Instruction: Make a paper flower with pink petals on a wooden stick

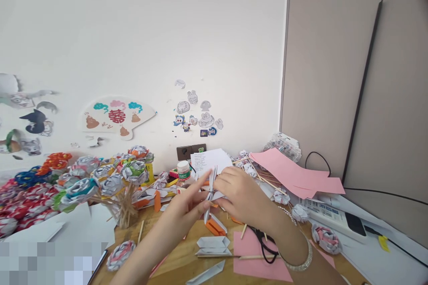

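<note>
Above the middle of the table, my left hand (189, 205) pinches a bundle of folded white paper (213, 178) between thumb and fingers. From the other side, my right hand (239, 191) grips the same paper, its fingers curled over it; they hide part of the bundle. Below my hands lie an orange-and-white folded paper piece (216, 228), a stack of folded white paper (213, 244) and a slanted white paper strip (206, 273). A thin wooden stick (212, 256) runs beside the stack. Black-handled scissors (266, 249) rest on pink paper (247, 268) under my right forearm.
Paper flowers on sticks (113, 182) crowd the left. A capped jar (183, 173) and a written sheet (214, 160) stand toward the wall. To the right are pink sheets (294, 173), a power strip (334, 220) with a cable, and a loose paper rose (326, 238).
</note>
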`<state>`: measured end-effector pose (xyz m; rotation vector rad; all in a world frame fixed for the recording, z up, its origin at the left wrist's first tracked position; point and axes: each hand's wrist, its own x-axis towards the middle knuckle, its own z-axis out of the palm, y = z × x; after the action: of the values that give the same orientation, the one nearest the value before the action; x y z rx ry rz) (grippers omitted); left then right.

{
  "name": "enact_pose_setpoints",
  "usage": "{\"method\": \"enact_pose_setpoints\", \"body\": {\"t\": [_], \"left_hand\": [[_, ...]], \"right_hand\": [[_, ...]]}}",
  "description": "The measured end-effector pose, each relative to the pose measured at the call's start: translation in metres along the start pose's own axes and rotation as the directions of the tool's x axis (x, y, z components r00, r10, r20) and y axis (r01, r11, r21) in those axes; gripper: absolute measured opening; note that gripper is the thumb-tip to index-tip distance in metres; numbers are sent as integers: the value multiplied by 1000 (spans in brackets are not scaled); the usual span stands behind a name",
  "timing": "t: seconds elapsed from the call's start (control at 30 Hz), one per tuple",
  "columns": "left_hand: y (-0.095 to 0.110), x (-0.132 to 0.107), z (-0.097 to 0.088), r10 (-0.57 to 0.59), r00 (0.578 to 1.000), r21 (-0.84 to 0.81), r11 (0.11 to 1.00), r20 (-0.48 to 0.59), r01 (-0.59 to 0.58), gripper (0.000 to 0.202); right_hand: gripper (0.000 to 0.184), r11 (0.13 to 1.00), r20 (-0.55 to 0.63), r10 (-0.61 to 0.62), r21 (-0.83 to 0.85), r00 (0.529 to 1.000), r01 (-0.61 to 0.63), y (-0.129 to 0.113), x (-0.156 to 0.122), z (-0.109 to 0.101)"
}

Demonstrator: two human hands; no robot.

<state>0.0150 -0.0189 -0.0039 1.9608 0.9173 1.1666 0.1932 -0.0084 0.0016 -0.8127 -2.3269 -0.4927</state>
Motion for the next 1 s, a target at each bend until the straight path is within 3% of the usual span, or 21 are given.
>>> {"method": "enact_pose_setpoints", "body": {"t": [0.13, 0.23, 0.3, 0.37, 0.5, 0.6, 0.7, 0.83, 1.0], "left_hand": [[5, -1, -7, 25, 994, 139, 990, 105, -39, 44], [3, -2, -10, 44, 984, 369, 923, 173, -106, 49], [-3, -2, -9, 77, 981, 552, 818, 177, -164, 56], [-11, -1, -7, 223, 968, 717, 656, 112, -235, 58], [-21, 2, -1, 500, 859, 903, 308, 114, -299, 50], [-23, 4, 5, 579, 802, 939, 172, 149, -299, 48], [-25, 5, 9, 616, 778, 956, 138, 120, -258, 47], [-28, 6, 9, 618, 780, 961, 143, 98, -235, 43], [-22, 7, 8, 655, 746, 956, 128, 119, -265, 24]], "right_hand": [[5, 998, 69, -31, 56, 997, 27, 6, -4, 4], [7, 997, 87, -72, 48, 994, 68, 8, -3, 11], [9, 996, 90, -81, 38, 993, 78, 9, -3, 14], [10, 997, 78, -68, 37, 995, 65, 10, -3, 14], [13, 997, 47, -41, 73, 998, 37, 11, -3, 10], [14, 998, 39, -15, 61, 999, 13, 11, -2, 8], [11, 998, 22, 22, 51, 1000, -23, 10, -1, 7], [11, 996, 14, 41, 75, 999, -42, 11, -1, 7], [10, 990, -7, 32, 140, 999, -31, 12, -1, 12]]}}
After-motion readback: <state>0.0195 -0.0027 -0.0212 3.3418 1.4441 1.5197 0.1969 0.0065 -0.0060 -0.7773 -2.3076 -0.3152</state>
